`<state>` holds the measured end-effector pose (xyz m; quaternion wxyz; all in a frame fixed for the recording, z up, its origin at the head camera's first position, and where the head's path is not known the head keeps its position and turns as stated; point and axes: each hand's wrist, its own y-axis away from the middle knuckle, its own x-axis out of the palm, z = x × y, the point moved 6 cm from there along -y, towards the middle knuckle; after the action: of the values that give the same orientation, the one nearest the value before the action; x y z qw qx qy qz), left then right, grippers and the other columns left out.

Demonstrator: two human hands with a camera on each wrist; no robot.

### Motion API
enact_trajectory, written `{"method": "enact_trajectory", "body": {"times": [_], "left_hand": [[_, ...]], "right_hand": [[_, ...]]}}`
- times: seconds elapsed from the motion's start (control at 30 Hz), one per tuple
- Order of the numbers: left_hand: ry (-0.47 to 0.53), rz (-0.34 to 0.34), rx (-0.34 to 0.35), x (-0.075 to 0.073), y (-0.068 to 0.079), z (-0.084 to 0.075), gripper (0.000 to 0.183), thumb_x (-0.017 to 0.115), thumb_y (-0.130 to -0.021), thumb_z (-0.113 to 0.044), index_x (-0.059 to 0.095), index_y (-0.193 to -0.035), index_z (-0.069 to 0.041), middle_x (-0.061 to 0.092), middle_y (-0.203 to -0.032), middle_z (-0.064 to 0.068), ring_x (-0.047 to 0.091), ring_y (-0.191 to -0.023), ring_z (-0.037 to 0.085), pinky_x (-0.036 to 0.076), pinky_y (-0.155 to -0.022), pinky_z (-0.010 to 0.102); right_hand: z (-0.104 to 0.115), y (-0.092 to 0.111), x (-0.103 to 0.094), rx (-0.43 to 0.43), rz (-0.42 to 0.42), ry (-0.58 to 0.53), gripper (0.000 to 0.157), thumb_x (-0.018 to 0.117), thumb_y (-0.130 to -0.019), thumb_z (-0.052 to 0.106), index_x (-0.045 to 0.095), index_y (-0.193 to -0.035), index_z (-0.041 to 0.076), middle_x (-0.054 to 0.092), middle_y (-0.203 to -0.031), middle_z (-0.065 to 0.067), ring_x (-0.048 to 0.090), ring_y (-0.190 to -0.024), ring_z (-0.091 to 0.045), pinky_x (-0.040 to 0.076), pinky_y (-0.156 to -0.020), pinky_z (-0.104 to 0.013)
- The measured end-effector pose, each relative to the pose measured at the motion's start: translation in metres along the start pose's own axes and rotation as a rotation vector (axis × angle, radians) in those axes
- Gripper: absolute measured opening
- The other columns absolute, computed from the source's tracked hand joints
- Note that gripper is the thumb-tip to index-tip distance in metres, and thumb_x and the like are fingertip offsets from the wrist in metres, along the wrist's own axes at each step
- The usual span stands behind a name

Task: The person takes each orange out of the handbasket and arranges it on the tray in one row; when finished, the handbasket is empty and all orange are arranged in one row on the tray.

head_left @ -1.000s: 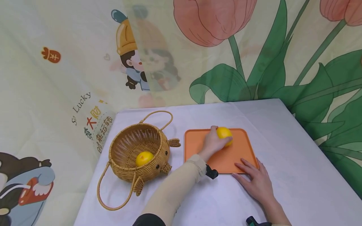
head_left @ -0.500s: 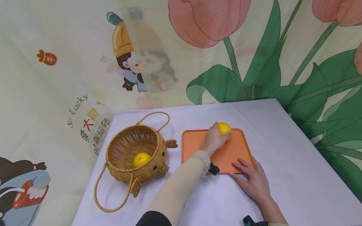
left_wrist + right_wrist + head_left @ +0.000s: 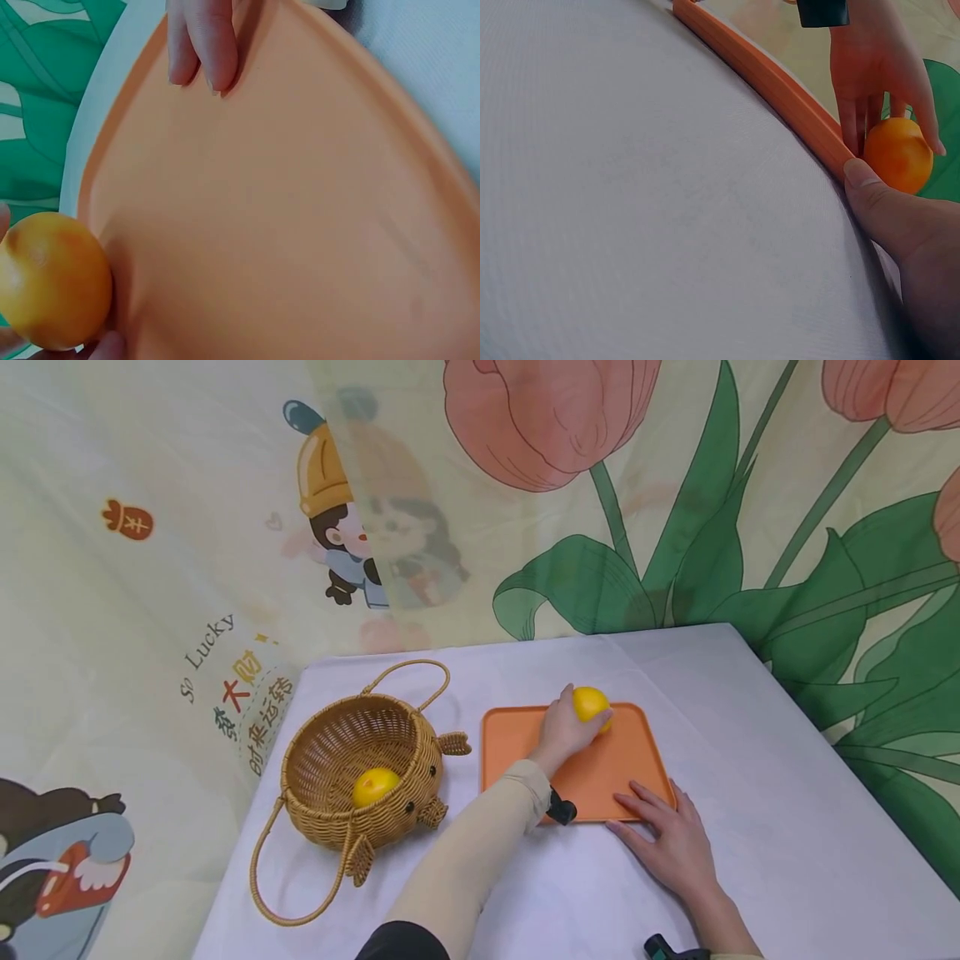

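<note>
My left hand [image 3: 567, 727] holds a round yellow fruit [image 3: 592, 704] over the far part of an orange tray [image 3: 615, 768]. In the left wrist view the fruit [image 3: 56, 281] looks smooth and more orange, with fingertips around its lower side; its exact kind is unclear. My right hand [image 3: 678, 843] rests at the tray's near right corner, fingers extended onto it. Its thumb [image 3: 870, 191] touches the tray's near edge in the right wrist view. A similar yellow fruit [image 3: 376, 785] lies inside a wicker basket [image 3: 322, 827] to the left.
The basket has two looped handles [image 3: 288, 920], a face and fin-like woven pieces [image 3: 360, 860] facing the tray. A white cloth [image 3: 780, 793] covers the table. Behind it hangs a printed curtain [image 3: 555, 527] with tulips and cartoon figures.
My left hand and the fruit have shifted slightly away toward the tray's far edge, mostly in the first half second. The right hand stays on the tray corner. The head view has shifted a little.
</note>
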<state>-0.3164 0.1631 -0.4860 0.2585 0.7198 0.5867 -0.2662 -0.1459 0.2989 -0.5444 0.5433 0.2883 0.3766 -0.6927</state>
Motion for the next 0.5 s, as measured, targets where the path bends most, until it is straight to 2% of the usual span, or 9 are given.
{"method": "enact_trajectory", "body": {"times": [0.2, 0.5], "left_hand": [[0.007, 0.021, 0.005, -0.0039, 0.0021, 0.0004, 0.085, 0.069, -0.093, -0.054, 0.035, -0.159, -0.014, 0.057, -0.137, 0.011, 0.058, -0.11, 0.025, 0.05, -0.093, 0.038], [0.038, 0.056, 0.015, -0.0074, 0.0069, 0.0047, 0.087, 0.068, -0.094, -0.055, 0.032, -0.161, -0.014, 0.054, -0.143, 0.011, 0.056, -0.12, 0.026, 0.047, -0.103, 0.041]], "right_hand": [[-0.0007, 0.0006, 0.0013, -0.008, -0.015, 0.004, 0.055, 0.084, -0.082, 0.049, 0.075, -0.128, 0.02, 0.057, -0.146, -0.013, 0.02, -0.147, -0.051, 0.02, -0.107, -0.077], [-0.0001, 0.0, 0.0014, -0.005, -0.005, 0.006, 0.056, 0.083, -0.083, 0.049, 0.074, -0.129, 0.019, 0.056, -0.147, -0.015, 0.019, -0.147, -0.051, 0.018, -0.109, -0.076]]}}
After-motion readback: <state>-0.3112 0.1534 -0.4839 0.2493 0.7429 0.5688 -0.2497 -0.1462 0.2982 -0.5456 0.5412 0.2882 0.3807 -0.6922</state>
